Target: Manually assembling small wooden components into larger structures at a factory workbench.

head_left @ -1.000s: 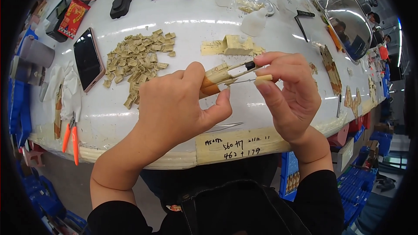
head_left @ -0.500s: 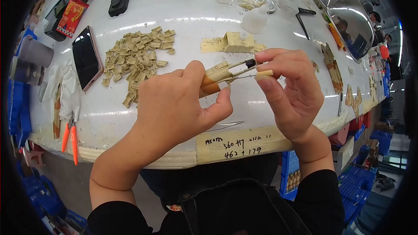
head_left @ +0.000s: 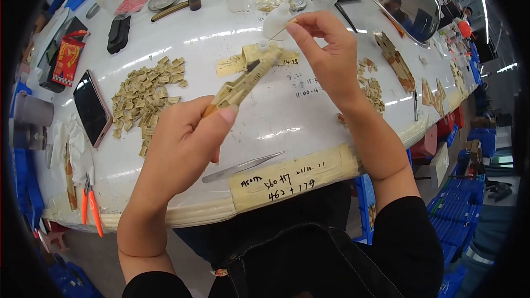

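My left hand [head_left: 185, 138] is closed around the rear of a tan-and-brown model aircraft fuselage [head_left: 241, 86], its front slanting up to the right. Between thumb and forefinger, my right hand [head_left: 326, 49] pinches a thin needle tool [head_left: 279, 32] by its pale end. The needle's tip points down beside the nozzle of a white squeeze bottle [head_left: 277, 21]; whether they touch I cannot tell. That bottle leans with its nozzle over a cream-coloured block [head_left: 251, 53], partly hidden behind the fuselage. Metal tweezers [head_left: 243, 166] lie on the table below my hands.
Many small tan parts are heaped [head_left: 146, 91] left of centre, beside a phone [head_left: 91, 107]. Orange-handled nippers [head_left: 89, 204] lie at the near left edge. More small parts [head_left: 372, 91] sit behind my right forearm, near a camouflaged piece [head_left: 395, 60]. A shiny metal dome [head_left: 395, 0] stands far right.
My right hand has moved away from the fuselage, up to the bottle nozzle, carrying the needle tool. My left hand has tilted the fuselage upward. The whole view has shifted a little.
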